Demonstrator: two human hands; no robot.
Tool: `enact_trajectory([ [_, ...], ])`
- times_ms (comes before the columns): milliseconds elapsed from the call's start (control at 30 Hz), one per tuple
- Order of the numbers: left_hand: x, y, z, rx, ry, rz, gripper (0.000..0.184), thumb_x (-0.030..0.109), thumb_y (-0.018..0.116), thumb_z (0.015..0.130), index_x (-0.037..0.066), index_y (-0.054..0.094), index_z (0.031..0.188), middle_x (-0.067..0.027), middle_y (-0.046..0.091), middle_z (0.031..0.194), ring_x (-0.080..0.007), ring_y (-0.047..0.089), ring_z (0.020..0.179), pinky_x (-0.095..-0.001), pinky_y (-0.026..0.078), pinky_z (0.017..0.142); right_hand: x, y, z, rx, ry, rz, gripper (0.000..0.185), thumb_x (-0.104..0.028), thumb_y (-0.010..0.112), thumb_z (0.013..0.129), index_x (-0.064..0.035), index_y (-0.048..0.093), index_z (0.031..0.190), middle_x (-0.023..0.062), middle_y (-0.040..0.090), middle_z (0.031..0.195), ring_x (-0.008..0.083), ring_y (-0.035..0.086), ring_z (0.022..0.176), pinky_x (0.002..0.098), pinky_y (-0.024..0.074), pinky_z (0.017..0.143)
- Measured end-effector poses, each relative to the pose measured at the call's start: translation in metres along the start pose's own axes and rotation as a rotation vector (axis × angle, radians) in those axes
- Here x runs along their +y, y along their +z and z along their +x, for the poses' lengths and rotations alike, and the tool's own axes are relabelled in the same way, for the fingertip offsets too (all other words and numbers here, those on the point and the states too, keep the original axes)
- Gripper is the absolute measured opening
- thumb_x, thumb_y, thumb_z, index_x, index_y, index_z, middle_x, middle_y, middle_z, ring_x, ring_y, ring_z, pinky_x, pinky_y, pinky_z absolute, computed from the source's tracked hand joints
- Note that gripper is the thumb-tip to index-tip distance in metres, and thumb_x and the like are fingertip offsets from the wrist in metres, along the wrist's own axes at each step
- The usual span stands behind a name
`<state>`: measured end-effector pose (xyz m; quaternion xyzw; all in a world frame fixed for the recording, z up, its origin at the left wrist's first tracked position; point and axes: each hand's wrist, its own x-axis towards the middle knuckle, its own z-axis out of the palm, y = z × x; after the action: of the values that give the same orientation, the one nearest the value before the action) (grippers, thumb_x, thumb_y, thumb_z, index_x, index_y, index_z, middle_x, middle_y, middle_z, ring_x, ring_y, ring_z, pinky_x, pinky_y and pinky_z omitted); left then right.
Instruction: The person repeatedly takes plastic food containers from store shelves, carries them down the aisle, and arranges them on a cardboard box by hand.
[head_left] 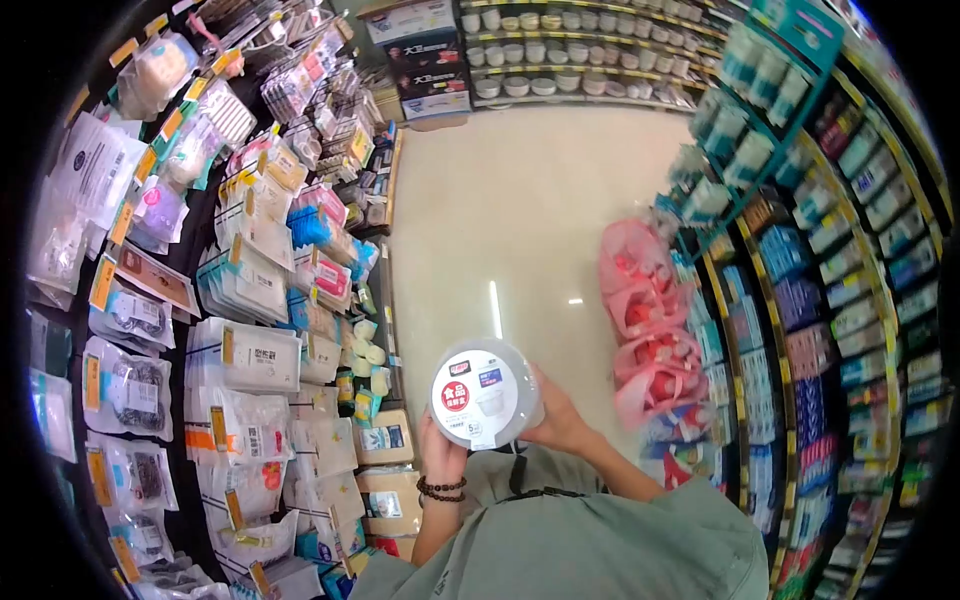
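A round, translucent plastic food container (478, 394) with a white printed label on its lid sits between my two hands, in front of my body. My left hand (442, 450) grips its lower left side, with a dark bead bracelet (441, 490) on that wrist. Around the right side curls my right hand (553, 412), its fingers partly hidden behind the container. The lid faces up toward me, showing a red circle and a small picture of a tub.
Shelves of hanging packaged goods (240, 350) line the left. On the right stand shelves of boxed goods (790, 350), with pink bags (645, 300) on the floor beside them. Bowls (541, 86) fill the far shelves, near stacked boxes (428, 60). A pale shiny floor (500, 200) lies between.
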<state>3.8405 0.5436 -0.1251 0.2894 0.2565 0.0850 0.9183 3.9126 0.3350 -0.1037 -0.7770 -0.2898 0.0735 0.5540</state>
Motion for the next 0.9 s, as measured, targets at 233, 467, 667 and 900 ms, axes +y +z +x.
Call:
enact_trajectory([
  [233, 0.037, 0.007, 0.130, 0.104, 0.135, -0.006, 0.024, 0.011, 0.049, 0.103, 0.000, 0.059, 0.122, -0.0121, 0.068, 0.117, -0.0209, 0.068, 0.104, -0.0345, 0.057, 0.090, 0.056, 0.023, 0.147, -0.102, -0.053, 0.014, 0.110, -0.018, 0.091, 0.066, -0.0044, 0.026, 0.154, 0.0207, 0.043, 0.150, 0.0371, 0.045, 0.138, 0.0424, 0.0386, 0.113],
  [467, 0.110, 0.053, 0.313, 0.051, 0.117, 0.103, 0.022, -0.003, 0.055, 0.094, -0.005, 0.063, 0.115, -0.0126, 0.070, 0.111, -0.0190, 0.068, 0.101, -0.0307, 0.055, 0.090, 0.101, 0.005, 0.326, -0.084, 0.144, 0.079, 0.113, -0.020, 0.092, 0.065, -0.0002, 0.024, 0.153, 0.0220, 0.043, 0.149, 0.0347, 0.045, 0.138, 0.0414, 0.0377, 0.114],
  [667, 0.172, 0.144, 0.436, -0.144, 0.234, 0.152, 0.017, -0.008, 0.059, 0.092, -0.005, 0.066, 0.107, -0.0190, 0.062, 0.131, -0.0234, 0.061, 0.117, -0.0328, 0.048, 0.102, 0.114, -0.024, 0.445, 0.112, 0.227, 0.304, 0.107, -0.014, 0.092, 0.063, 0.0013, 0.031, 0.149, 0.0170, 0.049, 0.145, 0.0262, 0.050, 0.132, 0.0383, 0.0401, 0.111],
  [900, 0.196, 0.231, 0.555, -0.356, 0.277, 0.410, 0.012, -0.002, 0.061, 0.094, -0.001, 0.064, 0.106, -0.0222, 0.060, 0.135, -0.0272, 0.056, 0.127, -0.0388, 0.040, 0.110, 0.164, -0.057, 0.555, 0.273, 0.269, 0.596, 0.085, -0.004, 0.089, 0.062, -0.0005, 0.050, 0.137, 0.0097, 0.062, 0.128, 0.0200, 0.058, 0.120, 0.0363, 0.0496, 0.099],
])
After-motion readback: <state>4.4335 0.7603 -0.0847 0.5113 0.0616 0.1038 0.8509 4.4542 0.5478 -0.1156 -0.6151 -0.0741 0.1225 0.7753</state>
